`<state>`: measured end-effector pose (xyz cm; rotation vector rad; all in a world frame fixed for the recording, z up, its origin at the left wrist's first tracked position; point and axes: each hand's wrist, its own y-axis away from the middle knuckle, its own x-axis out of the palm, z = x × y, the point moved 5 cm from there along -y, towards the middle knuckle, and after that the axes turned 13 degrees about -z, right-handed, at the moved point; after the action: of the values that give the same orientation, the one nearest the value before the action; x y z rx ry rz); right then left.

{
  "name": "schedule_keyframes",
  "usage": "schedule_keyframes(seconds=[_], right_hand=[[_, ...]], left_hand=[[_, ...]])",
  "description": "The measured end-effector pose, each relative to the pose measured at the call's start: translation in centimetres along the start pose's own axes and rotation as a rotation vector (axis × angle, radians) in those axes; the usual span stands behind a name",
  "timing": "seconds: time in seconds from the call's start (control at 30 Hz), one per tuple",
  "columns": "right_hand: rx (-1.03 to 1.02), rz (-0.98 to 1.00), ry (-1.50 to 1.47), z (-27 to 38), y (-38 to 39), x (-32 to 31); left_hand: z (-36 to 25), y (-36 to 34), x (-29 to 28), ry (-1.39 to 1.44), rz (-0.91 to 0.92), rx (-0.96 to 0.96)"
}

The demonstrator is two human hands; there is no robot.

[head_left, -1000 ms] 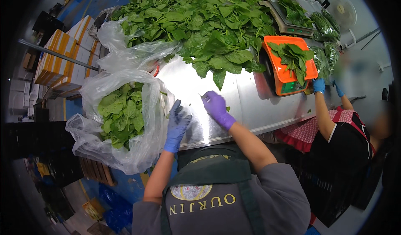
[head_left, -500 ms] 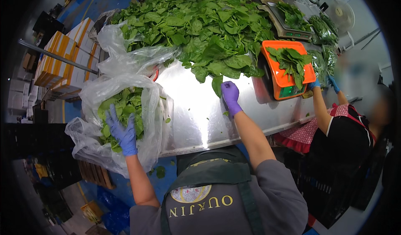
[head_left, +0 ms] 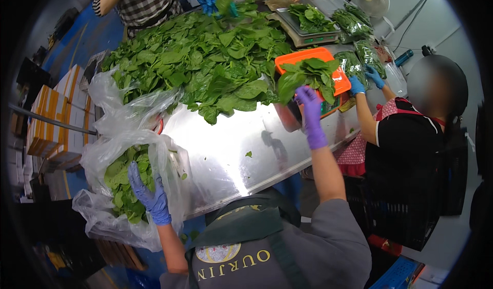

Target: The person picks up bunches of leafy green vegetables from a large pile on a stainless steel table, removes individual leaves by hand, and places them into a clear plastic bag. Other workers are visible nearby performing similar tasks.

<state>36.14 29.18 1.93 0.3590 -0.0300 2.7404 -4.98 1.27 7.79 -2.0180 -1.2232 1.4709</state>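
My left hand (head_left: 150, 195), in a blue-purple glove, lies with fingers spread against leafy greens (head_left: 126, 186) inside a clear plastic bag (head_left: 172, 181) at the table's left edge. My right hand (head_left: 311, 115), in a purple glove, is raised at the near edge of an orange tray (head_left: 287, 59). Its fingers are pinched together on a green leaf (head_left: 290, 85), slightly blurred, hanging over the tray's left side. Other leaves (head_left: 319, 72) lie in the tray, which sits on a scale with a green display (head_left: 331, 106).
A large pile of leafy greens (head_left: 195, 58) covers the far part of the metal table (head_left: 215, 155). Behind the tray stands a second scale (head_left: 310, 38) with greens on it. Bagged greens (head_left: 351, 65) lie at right, beside a co-worker's gloved hands (head_left: 356, 85). More people work across the table.
My right hand has moved from the pile's near edge rightward to the orange tray, carrying a leaf. My left hand stays at the bag. The view has shifted, showing more of the people opposite.
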Motion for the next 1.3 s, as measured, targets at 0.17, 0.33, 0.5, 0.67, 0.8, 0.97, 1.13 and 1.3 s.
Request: schedule_keyframes(seconds=[0.17,0.33,0.5,0.67,0.8,0.97,1.13,1.3], right_hand=[[-0.232,-0.068,0.189,2.0,-14.0,-6.3],[0.154,-0.193,0.352,1.0,-15.6,-13.1],[0.037,-0.125,0.344,-0.8,-9.0,-11.1],[0.040,0.210,0.355,-3.0,-1.9,1.9],[0.090,0.587,0.434,-7.5,5.0,12.0],[0.085,0.923,0.337,-11.8,15.7,23.9],[-0.589,1.004,0.584,-9.6,19.8,37.0],[-1.124,0.858,0.983,-14.6,19.1,43.0]], left_hand=[[-0.9,0.3,0.9,0.112,0.069,-0.020],[-0.6,0.7,-0.1,0.045,0.056,0.010],[1.7,1.8,-1.4,0.022,0.078,-0.085],[1.8,0.4,-1.0,0.008,0.136,-0.121],[1.8,-5.4,0.6,0.064,0.184,-0.042],[6.5,-12.9,7.3,-0.039,0.256,0.189],[13.5,-17.1,16.6,-0.199,0.428,0.355],[17.4,-19.3,18.0,-0.434,0.719,0.500]])
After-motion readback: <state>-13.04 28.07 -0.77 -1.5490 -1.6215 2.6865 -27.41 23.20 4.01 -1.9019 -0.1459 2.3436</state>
